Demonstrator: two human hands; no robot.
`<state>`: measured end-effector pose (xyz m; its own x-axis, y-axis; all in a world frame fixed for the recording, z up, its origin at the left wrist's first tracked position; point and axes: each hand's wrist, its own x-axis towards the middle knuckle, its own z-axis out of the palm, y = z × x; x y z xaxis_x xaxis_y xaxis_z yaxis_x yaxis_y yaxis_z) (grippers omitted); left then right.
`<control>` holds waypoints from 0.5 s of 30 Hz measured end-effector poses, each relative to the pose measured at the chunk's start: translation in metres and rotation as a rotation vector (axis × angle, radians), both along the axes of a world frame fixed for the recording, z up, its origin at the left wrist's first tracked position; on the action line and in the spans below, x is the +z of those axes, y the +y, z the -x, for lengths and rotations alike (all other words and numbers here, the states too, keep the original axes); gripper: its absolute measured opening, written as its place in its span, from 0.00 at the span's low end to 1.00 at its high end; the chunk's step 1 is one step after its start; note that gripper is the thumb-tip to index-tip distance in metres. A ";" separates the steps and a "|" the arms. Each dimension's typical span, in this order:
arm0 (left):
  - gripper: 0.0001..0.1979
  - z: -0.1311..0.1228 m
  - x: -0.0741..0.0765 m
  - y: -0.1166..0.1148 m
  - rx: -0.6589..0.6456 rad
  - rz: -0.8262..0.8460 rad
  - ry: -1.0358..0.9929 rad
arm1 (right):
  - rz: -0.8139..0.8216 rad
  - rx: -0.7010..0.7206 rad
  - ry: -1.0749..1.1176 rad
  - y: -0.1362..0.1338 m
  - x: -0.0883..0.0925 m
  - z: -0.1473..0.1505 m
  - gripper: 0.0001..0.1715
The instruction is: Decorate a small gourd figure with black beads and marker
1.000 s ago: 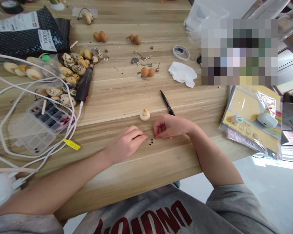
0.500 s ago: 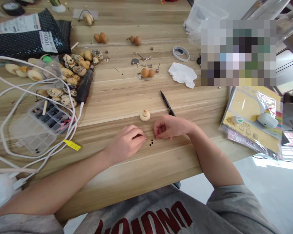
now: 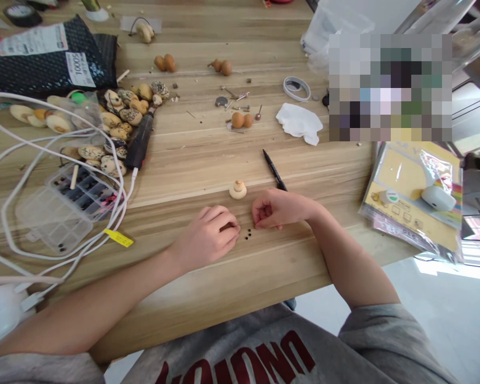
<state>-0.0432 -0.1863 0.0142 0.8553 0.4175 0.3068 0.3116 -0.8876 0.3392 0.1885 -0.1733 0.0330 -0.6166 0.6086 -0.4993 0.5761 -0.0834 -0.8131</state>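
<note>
A small pale gourd [image 3: 237,190] with a short knob on top stands on the wooden table, just beyond my two hands. Several tiny black beads [image 3: 248,234] lie between my hands. My left hand [image 3: 211,234] is left of the beads, its fingers curled and the tips drawn together; whatever they may hold is hidden. My right hand [image 3: 279,208] rests on the table right of the beads, pinched closed with its fingertips close to them. I cannot see what is in that pinch. A black pen [image 3: 274,170] lies beyond my right hand, its near end touching or close behind it.
Left are white cables [image 3: 122,184], a divided plastic box [image 3: 84,194], a black rotary tool [image 3: 141,141] and patterned gourds [image 3: 130,114]. Brown gourds [image 3: 242,120], small metal bits [image 3: 240,97], a tape roll [image 3: 296,89] and tissue [image 3: 300,121] lie farther back. Packets [image 3: 404,186] are right.
The fingers of my left hand have curled slightly and its tips have shifted a little. My right hand, the pale gourd and the beads look unmoved.
</note>
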 end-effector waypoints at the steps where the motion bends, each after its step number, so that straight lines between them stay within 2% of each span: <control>1: 0.09 0.000 0.000 0.000 0.001 0.001 0.003 | -0.004 0.001 0.001 0.000 0.000 0.000 0.04; 15: 0.07 0.000 -0.008 0.000 0.006 -0.007 -0.038 | 0.009 0.006 -0.006 0.000 -0.001 0.000 0.04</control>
<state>-0.0437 -0.1867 0.0059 0.8406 0.4202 0.3418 0.3038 -0.8881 0.3449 0.1881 -0.1731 0.0320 -0.6173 0.6000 -0.5088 0.5816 -0.0875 -0.8087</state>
